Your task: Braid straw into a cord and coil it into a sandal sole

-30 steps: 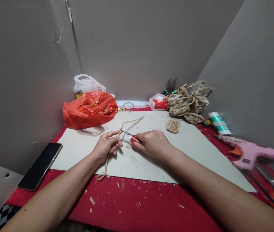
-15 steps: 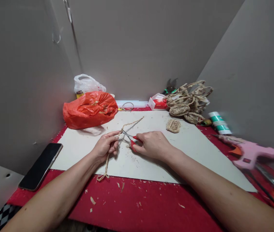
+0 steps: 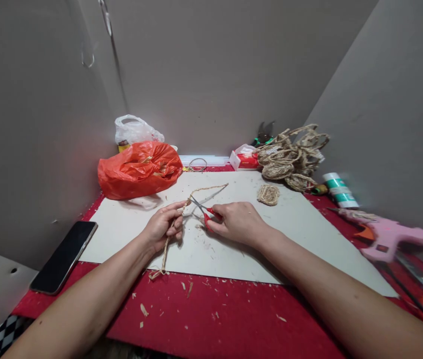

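My left hand [image 3: 163, 227] pinches a braided jute cord [image 3: 204, 189] that runs from a knotted tail at the board's near edge up and to the right. My right hand [image 3: 237, 223] grips small red-handled scissors [image 3: 203, 209]. Their blades are spread, with the tips right beside the cord next to my left fingers. Both hands rest over a pale cardboard sheet [image 3: 293, 234] on a red table [image 3: 211, 319].
An orange plastic bag [image 3: 138, 169] and a white bag [image 3: 134, 129] sit far left, a black phone [image 3: 64, 257] near left. A jute bundle [image 3: 291, 154], small jute coil [image 3: 268, 194], tissue pack [image 3: 244, 158], green-white tape roll [image 3: 338, 190] and pink glue gun [image 3: 386, 237] lie right. Fibre scraps litter the table.
The scissor blades have spread apart at the cord. The cord's free far end has shifted slightly to the right. Both hands stay almost in place.
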A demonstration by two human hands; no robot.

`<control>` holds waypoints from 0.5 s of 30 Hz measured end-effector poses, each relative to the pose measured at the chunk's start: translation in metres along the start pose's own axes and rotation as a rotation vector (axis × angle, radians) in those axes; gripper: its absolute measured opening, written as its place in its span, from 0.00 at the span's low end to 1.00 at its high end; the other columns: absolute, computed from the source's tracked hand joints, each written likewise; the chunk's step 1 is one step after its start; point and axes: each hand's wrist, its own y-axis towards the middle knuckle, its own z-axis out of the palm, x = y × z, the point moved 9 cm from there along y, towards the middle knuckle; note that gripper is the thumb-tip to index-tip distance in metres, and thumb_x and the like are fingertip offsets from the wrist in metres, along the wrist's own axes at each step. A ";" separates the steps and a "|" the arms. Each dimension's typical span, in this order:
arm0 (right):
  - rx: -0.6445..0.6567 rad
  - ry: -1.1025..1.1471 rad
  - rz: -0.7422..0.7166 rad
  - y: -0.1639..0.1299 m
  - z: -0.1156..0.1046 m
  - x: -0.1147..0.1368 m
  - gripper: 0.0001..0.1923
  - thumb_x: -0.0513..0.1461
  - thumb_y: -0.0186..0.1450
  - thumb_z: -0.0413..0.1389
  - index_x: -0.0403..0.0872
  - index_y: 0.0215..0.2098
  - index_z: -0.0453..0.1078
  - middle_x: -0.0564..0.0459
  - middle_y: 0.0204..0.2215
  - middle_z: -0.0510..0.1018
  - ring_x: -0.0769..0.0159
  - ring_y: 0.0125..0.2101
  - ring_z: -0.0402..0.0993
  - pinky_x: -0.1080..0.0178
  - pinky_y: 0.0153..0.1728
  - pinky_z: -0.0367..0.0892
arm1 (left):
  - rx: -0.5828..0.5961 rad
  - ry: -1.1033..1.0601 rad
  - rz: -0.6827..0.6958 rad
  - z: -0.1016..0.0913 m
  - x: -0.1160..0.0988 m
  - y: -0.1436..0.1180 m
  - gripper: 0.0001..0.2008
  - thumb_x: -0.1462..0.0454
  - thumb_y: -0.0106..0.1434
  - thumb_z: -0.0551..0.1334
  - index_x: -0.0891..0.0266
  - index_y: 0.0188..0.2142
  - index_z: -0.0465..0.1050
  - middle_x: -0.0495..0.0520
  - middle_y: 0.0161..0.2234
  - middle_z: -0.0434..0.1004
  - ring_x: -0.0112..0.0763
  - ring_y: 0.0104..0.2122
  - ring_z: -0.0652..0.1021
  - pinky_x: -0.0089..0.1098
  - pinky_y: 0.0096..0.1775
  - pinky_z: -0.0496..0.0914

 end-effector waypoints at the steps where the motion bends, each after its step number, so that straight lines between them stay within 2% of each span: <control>1: 0.014 -0.004 -0.005 0.000 0.002 0.002 0.17 0.49 0.60 0.51 0.47 0.26 0.72 0.50 0.21 0.78 0.65 0.21 0.69 0.64 0.23 0.44 | 0.004 -0.004 -0.003 0.001 0.000 0.000 0.19 0.69 0.60 0.56 0.67 0.52 0.65 0.38 0.13 0.58 0.16 0.10 0.51 0.22 0.17 0.59; 7: 0.055 -0.016 -0.012 0.002 0.010 -0.001 0.17 0.47 0.64 0.48 0.48 0.29 0.74 0.51 0.23 0.79 0.65 0.23 0.70 0.64 0.24 0.46 | 0.038 -0.017 -0.011 0.004 0.001 0.000 0.20 0.70 0.60 0.55 0.67 0.53 0.65 0.38 0.13 0.57 0.16 0.10 0.50 0.22 0.17 0.60; 10: 0.030 -0.001 0.027 0.004 0.007 -0.007 0.18 0.45 0.66 0.46 0.48 0.30 0.75 0.50 0.24 0.80 0.65 0.24 0.71 0.64 0.25 0.47 | 0.042 -0.021 -0.002 0.003 0.000 0.001 0.19 0.69 0.61 0.56 0.66 0.52 0.66 0.39 0.14 0.58 0.16 0.10 0.51 0.23 0.17 0.60; 15: 0.019 0.203 0.035 0.002 0.004 -0.005 0.15 0.45 0.62 0.51 0.47 0.22 0.70 0.54 0.17 0.72 0.70 0.18 0.62 0.65 0.23 0.48 | 0.005 -0.029 0.031 0.000 -0.006 0.000 0.17 0.68 0.62 0.56 0.66 0.51 0.67 0.44 0.20 0.66 0.15 0.11 0.54 0.23 0.18 0.60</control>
